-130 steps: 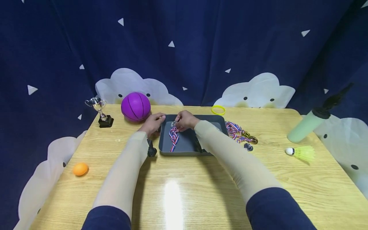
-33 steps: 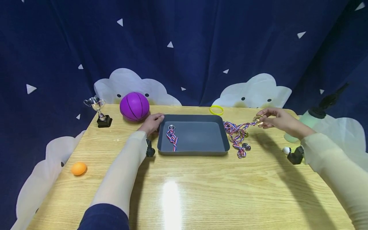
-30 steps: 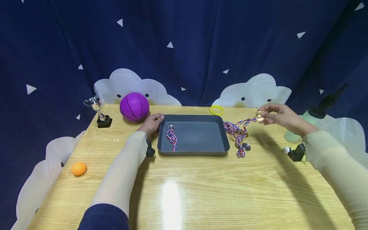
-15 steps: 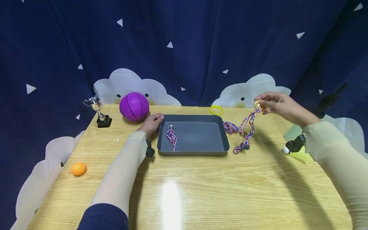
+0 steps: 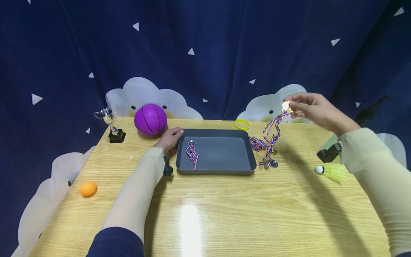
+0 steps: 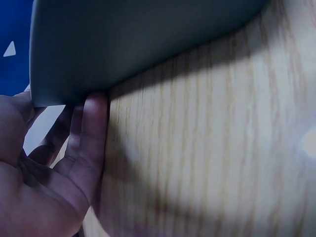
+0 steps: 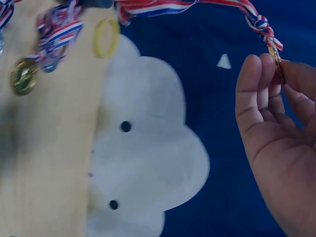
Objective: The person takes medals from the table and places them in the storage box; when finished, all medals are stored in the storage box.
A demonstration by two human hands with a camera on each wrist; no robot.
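Note:
High over the right side of the table, my right hand (image 5: pixel 313 107) pinches a gold medal (image 5: pixel 287 106) between thumb and fingertips. Its red, white and blue ribbon (image 7: pixel 158 7) is knotted near the medal and trails down to a tangle of ribbons (image 5: pixel 258 144). Another gold medal (image 7: pixel 23 76) and a silver medal (image 5: pixel 273 163) lie by that tangle. My left hand (image 5: pixel 168 138) holds the left wall of a dark grey tray (image 5: pixel 216 171), fingers against the outside in the left wrist view. Inside the tray, at its left, lies a silver medal (image 5: pixel 191 142) with a knotted ribbon (image 5: pixel 192 155).
A purple ball (image 5: pixel 150 120) and a trophy cup (image 5: pixel 112 125) stand back left, with an orange ball (image 5: pixel 88 188) nearer. A yellow wristband (image 5: pixel 241 124) lies behind the tray. At right are a shuttlecock (image 5: pixel 332 171) and a pale green bottle (image 5: pixel 328 142), partly behind my right wrist.
My right hand has left the tray, where the silver medal now lies released, and moved right. It has taken up a gold medal and raised it, stretching its ribbon. My left hand has stayed.

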